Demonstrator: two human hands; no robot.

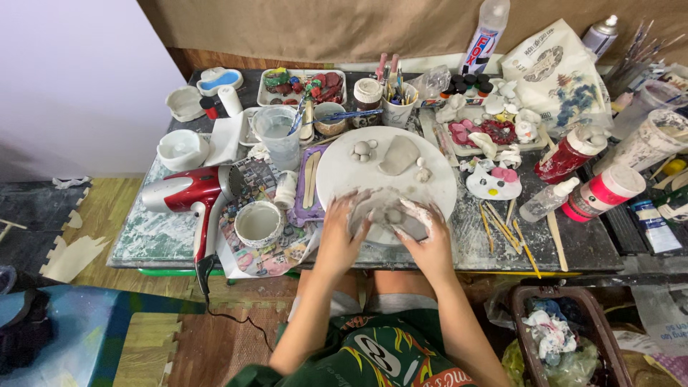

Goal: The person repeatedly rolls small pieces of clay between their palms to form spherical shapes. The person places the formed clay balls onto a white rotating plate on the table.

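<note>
Both hands pressed around one grey clay lump at the near edge of a round white board: left hand cupped on the lump's left flank, fingers curled and smeared with slip; right hand cupped on the right flank, likewise half closed, so as to squeeze from two sides, it seems. Far left on the cluttered worktop, a red hair dryer laid on its side, nozzle toward the board, probably for drying. Just right of it, a small white bowl within the left hand's reach. On the board behind the lump, small clay balls and a flat grey slab, set apart as though spare pieces. Further right, wooden sticks, then red-and-white bottles lying near the worktop's right edge.
</note>
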